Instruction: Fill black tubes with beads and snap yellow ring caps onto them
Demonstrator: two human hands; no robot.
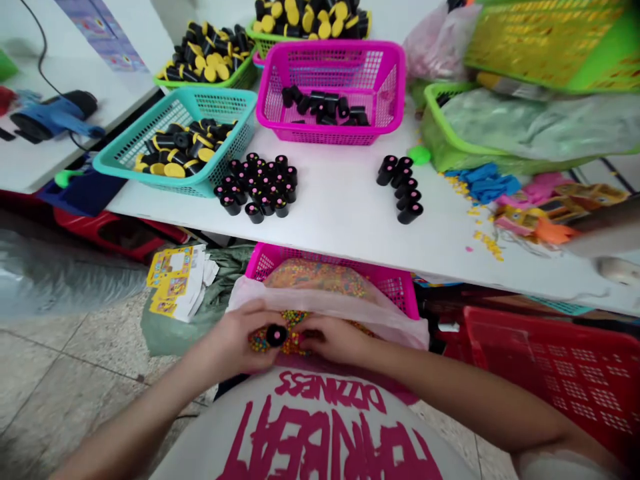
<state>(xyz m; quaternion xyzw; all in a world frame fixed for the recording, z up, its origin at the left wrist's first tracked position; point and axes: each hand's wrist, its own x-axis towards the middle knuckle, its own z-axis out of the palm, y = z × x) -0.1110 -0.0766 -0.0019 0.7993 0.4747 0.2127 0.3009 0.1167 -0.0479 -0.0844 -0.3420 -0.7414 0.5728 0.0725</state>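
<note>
My left hand (249, 337) is closed around a small black cylinder (277, 335), held upright with its pink-centred end facing up. Just beside it, my right hand (327, 339) dips into the small multicoloured beads (293, 328), thumb and fingers curled together; what they pinch is hidden. Both hands are over an opened, whitish plastic bag (320, 298) of beads, which sits in a pink basket (411, 293) at my lap. On the table (340, 193) stand a cluster of black cylinders (260, 183) to the left and a short row of them (406, 190) to the right.
A turquoise basket (225, 107) holds black cylinders with yellow ends. Behind the table's middle, a magenta basket (330, 57) contains plain black ones. Yellow bits (487, 245) and blue scraps (483, 183) lie at right. A red crate (550, 367) stands low at right.
</note>
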